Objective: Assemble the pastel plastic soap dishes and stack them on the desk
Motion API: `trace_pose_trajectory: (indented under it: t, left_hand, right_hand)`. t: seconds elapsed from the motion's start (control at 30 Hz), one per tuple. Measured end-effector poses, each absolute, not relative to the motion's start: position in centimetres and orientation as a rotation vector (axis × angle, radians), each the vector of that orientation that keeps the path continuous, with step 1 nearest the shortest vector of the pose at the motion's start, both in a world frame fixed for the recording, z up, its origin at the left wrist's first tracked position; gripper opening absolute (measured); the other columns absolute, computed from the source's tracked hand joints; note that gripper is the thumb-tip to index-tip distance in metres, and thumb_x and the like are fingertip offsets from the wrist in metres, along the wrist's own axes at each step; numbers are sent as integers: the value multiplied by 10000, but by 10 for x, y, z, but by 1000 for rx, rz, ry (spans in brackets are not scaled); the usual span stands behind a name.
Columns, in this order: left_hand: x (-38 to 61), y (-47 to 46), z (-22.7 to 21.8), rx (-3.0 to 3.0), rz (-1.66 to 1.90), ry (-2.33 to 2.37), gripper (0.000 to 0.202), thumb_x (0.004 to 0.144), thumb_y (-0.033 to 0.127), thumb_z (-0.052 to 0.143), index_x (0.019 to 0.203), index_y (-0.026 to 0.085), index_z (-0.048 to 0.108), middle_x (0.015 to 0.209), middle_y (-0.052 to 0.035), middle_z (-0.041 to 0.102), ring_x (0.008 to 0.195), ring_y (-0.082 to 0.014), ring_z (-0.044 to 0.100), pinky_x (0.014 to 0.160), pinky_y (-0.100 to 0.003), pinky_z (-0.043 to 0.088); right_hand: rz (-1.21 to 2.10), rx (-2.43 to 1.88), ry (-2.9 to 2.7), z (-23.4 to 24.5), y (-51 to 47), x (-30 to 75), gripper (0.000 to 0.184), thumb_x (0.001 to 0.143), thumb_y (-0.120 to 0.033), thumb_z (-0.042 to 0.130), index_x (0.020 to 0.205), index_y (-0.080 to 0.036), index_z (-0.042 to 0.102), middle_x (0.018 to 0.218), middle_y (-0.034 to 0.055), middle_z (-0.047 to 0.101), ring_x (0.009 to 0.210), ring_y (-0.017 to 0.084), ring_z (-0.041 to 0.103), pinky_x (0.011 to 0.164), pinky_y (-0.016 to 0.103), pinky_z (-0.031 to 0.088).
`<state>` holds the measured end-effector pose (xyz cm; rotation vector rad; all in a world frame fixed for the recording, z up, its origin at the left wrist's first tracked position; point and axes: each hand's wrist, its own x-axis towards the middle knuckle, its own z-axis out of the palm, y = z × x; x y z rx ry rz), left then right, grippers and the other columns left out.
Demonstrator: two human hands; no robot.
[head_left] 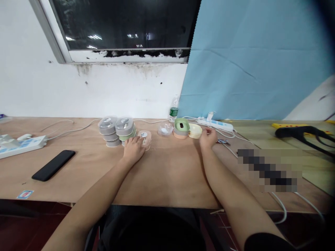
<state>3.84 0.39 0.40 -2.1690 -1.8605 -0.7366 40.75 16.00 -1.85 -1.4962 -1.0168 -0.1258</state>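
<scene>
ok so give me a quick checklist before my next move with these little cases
1. The left hand lies flat on the clear-lidded case: ok.
2. That case's lid fully shut: cannot tell.
3. The grey case stacks upright, just beside the left hand: ok.
4. The right hand empty: cannot tell, its fingers are curled beside the cream disc.
5. Space around the right hand free of snags: not ok, a white cable and a power strip lie close by.

Two hands (134, 149) (208, 137), two power strips (22, 145) (216, 123), one phone (53, 165)
</scene>
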Motion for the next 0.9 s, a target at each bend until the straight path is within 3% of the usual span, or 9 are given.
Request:
trace_pose_trajectory:
  t: [0.13,0.37,0.63,0.9]
  left_hand:
    - [40,4,4,-2129,-743,-1884,442,793,350,585,1233,304,578,1300,-74,569,1149,-341,480,942,-494,347]
    - [44,6,2,-2121,-723,-1890,485,814,407,585,1278,271,545,1319,-105,541,1156,-359,465,941,-502,344]
    - [47,8,2,-2092,-678,-1888,505,851,472,521,1306,253,519,1320,-122,531,1140,-362,471,927,-495,359]
    - [41,8,4,-2158,-726,-1903,522,833,492,536,1306,271,528,1318,-119,521,1144,-352,472,952,-492,355]
  right_hand:
    - [-45,-1566,-1009,-28,169,414,273,728,-291,463,858,-134,644,801,98,651,743,227,567,773,380,447]
    - [160,-1679,-1193,-30,164,402,365,715,-348,531,989,-143,658,756,83,650,710,227,565,769,385,447]
    - [173,-1669,-1282,-27,160,399,370,732,-462,543,869,-151,689,774,97,675,721,231,577,741,368,443]
    - [176,-1674,-1323,-26,161,398,285,680,-415,615,812,-166,657,724,67,644,662,212,554,697,361,444]
